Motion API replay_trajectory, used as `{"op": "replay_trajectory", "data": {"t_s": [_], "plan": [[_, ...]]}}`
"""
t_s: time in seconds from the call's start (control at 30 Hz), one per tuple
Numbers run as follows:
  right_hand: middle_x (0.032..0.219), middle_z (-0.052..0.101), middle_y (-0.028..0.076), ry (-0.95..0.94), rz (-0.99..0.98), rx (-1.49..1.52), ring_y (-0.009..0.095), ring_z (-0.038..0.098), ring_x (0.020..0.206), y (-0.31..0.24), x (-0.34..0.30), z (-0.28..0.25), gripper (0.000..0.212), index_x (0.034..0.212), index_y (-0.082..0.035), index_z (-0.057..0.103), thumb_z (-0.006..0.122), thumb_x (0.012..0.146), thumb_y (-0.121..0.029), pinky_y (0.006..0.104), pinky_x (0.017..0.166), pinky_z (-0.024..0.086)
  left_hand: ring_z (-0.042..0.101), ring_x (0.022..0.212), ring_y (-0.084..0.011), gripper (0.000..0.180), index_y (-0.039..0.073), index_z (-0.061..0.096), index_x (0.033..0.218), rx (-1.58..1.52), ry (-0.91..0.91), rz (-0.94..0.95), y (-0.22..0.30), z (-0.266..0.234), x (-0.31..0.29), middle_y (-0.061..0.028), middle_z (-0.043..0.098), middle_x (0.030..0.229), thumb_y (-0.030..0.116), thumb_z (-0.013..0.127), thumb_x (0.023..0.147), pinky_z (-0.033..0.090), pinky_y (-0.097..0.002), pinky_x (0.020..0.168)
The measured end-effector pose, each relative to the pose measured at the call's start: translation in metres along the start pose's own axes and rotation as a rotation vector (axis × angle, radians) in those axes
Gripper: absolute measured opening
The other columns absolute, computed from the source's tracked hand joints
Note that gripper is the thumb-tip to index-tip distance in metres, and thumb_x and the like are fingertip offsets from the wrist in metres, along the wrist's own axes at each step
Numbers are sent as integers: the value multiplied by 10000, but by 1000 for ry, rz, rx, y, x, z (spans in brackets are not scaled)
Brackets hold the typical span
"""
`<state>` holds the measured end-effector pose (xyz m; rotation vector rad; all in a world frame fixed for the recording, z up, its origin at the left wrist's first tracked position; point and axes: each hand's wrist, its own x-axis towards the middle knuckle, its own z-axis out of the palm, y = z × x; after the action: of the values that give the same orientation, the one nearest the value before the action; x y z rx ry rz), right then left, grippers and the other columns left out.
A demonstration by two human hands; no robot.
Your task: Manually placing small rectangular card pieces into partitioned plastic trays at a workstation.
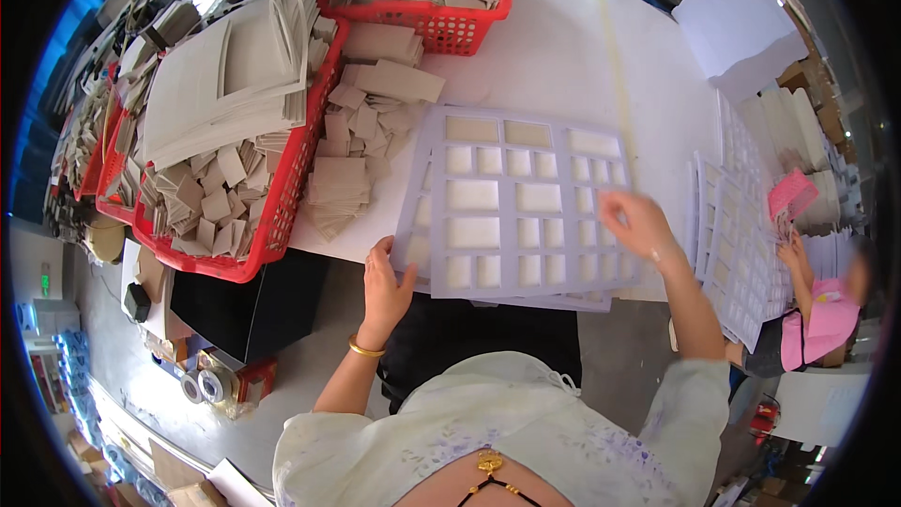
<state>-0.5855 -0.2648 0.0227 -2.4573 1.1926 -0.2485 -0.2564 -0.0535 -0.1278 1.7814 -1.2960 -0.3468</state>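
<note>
A white sheet (509,242) divided into many rectangular windows lies in front of me, stacked over similar sheets that stick out at its left and lower edges. My left hand (383,293) is beside the stack's left edge, thumb apart from the fingers, seemingly holding nothing. It is at or close to the edge of a lower sheet; whether it touches cannot be made out. My right hand (640,225) hovers over the sheet's right side, fingers curled in and slightly blurred. Anything in those fingers is hidden. Loose grey card pieces (343,183) lie left of the sheets.
A red basket (272,249) of card pieces, with grey card frames (225,70) on top, stands at left. Another red basket (455,30) sits farther back on the white table (563,47). At right are more windowed sheets (727,249) and a person in pink (831,314).
</note>
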Motion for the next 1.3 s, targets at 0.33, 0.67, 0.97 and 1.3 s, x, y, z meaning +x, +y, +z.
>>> {"op": "replay_trajectory", "data": {"t_s": [0.33,0.67,0.97,1.3], "plan": [[1195,539,104,232,-122,-290,273,529,1093,-104,278,135,736,1274,-80,439,758,686,-387,454,870,421,539,982,-371,548,-63,411,1206,-95,-79,-114,0,-6,2,-229,541,1074,46,684,743,437,-406,866],[1031,583,74,288,-254,-268,261,537,1030,-62,277,128,525,1085,-146,576,767,619,-293,454,838,410,532,994,-351,562,-58,406,1204,-109,-131,-86,-8,-5,5,-209,538,1089,18,690,725,424,-399,876],[1142,535,91,197,50,-180,296,507,1089,139,134,-7,518,1171,-133,551,707,678,-164,388,936,435,442,1168,-375,612,-2,423,1230,74,-93,60,33,-3,13,-211,468,1273,55,710,692,336,-450,988],[1166,501,73,-50,52,-266,256,504,1102,186,112,2,502,1185,-122,548,652,704,-24,341,936,454,414,1210,-379,614,1,408,1258,168,-95,92,38,13,40,-215,430,1324,111,706,732,314,-457,1026]]}}
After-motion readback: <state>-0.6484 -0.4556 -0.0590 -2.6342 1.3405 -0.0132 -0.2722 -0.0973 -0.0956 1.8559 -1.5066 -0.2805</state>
